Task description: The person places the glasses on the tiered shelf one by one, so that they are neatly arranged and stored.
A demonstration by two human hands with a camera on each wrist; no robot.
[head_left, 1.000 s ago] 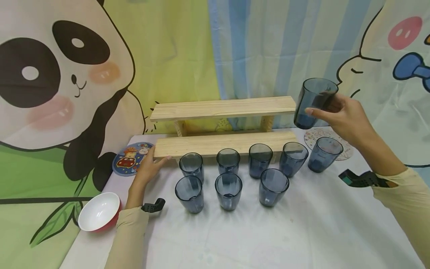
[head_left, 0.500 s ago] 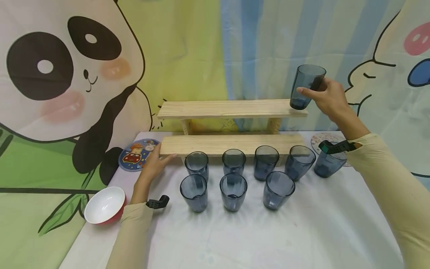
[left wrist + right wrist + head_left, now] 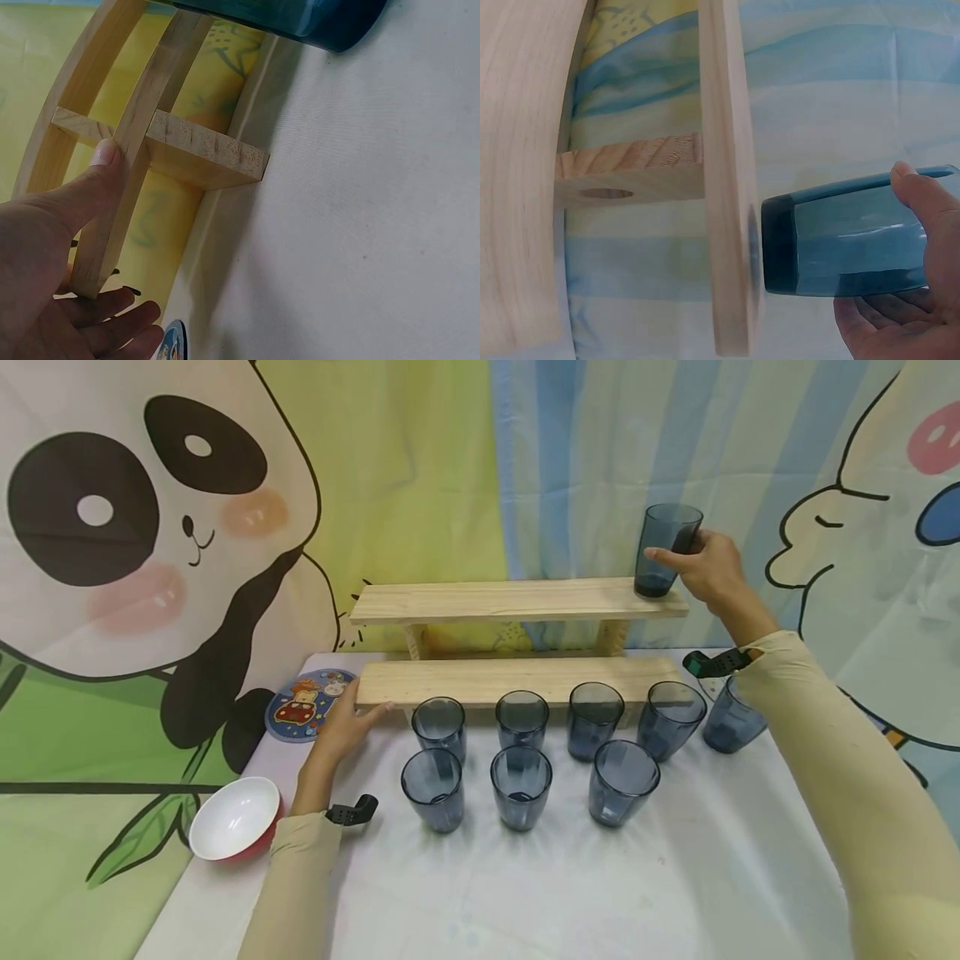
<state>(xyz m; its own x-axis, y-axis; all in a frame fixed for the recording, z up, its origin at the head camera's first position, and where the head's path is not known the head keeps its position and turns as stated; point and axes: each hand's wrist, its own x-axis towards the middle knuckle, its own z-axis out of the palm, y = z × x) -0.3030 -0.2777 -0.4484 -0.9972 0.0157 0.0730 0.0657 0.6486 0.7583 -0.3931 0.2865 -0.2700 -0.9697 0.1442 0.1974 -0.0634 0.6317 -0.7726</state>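
Since half a second ago, a glass (image 3: 663, 533) has been moving leftward, and the right hand (image 3: 708, 570) is holding it at the shelf's (image 3: 517, 682) top right end, thumb and fingers pinching its sides; whether it is touching wood, I cannot tell. The left hand (image 3: 340, 728) is pinching the shelf's lower left end. Eight other glasses (image 3: 521, 789) are standing before the shelf.
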